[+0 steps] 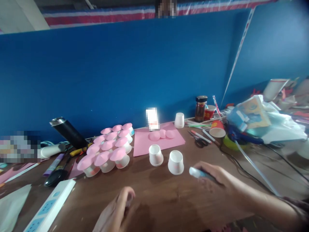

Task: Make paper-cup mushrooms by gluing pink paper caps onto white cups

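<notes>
My right hand (212,177) is wrapped round a small tube with a white tip (195,172), held above the table on the right; motion blurs it. My left hand (118,209) is at the lower middle, its fingers loosely curled and apart, with nothing seen in them. Between and beyond my hands stand two upside-down white paper cups, a left one (155,155) and a right one (176,162). Behind them, several pink paper pieces (154,136) lie on a pink sheet (142,146). A third white cup (179,120) stands at the back.
Left of the sheet, several white cups topped with pink paper cones (104,158) stand in rows. Scissors (201,141), pens and a jar (200,109) lie to the right, near plastic bags (277,122). A power strip (50,206) and a black flask (70,132) are at left.
</notes>
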The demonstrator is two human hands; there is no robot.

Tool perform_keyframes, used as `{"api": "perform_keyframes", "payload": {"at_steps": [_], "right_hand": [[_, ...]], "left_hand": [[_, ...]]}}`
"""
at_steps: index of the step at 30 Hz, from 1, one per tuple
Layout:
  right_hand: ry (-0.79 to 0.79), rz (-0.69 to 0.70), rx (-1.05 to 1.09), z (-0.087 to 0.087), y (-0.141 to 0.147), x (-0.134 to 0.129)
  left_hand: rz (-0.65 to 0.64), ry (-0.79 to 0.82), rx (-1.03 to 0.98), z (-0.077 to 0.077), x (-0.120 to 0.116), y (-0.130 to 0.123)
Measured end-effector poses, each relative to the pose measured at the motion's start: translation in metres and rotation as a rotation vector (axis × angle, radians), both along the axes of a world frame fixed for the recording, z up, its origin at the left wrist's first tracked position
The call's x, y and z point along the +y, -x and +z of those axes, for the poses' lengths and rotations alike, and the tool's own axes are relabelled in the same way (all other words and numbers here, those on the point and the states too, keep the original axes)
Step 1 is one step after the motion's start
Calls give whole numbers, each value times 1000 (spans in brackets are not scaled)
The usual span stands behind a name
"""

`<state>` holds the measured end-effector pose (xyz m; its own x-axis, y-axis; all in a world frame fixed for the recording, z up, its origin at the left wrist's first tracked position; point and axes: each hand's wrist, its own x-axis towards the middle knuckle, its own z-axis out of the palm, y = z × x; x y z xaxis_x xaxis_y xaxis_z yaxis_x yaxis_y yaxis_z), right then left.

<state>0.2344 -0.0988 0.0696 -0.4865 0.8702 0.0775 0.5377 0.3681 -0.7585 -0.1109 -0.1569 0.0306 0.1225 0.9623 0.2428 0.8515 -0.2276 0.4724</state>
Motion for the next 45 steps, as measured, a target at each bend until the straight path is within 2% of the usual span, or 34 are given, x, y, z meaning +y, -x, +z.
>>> {"api": "perform_keyframes", "payload": {"at_steps": [4,9,14,17,20,24,27,31,36,39,42,43,45], "right_hand": [[107,-57,164,-13,8,19],[96,-35,384,-16,22,31],[94,-86,696,-17,33,50],[122,-110,806,-20,39,59],[150,-206,874,-31,41,68],[212,-377,966,-55,35,84],[244,-400,1006,-68,29,91],[253,-428,928,-69,30,87],[251,-419,868,-68,36,83],[106,-455,822,-66,35,82],[-136,-441,717,-59,38,68],[-194,-383,679,-56,40,60],[-252,-205,619,-54,47,40]], "left_hand": [[-19,-52,-139,4,7,-12],[-23,-42,-187,0,23,-24],[58,15,-322,-12,50,-26],[39,20,-375,-22,63,-26],[56,-53,-328,-33,77,-21],[144,-84,-301,-49,93,-14],[197,-65,-281,-60,99,-11],[196,-84,-231,-65,102,-12],[171,-129,-176,-62,106,-13],[185,-142,-265,-54,101,-18],[242,-117,-604,-36,86,-33],[243,-30,-785,-28,79,-41],[236,251,-1137,-11,63,-60]]}}
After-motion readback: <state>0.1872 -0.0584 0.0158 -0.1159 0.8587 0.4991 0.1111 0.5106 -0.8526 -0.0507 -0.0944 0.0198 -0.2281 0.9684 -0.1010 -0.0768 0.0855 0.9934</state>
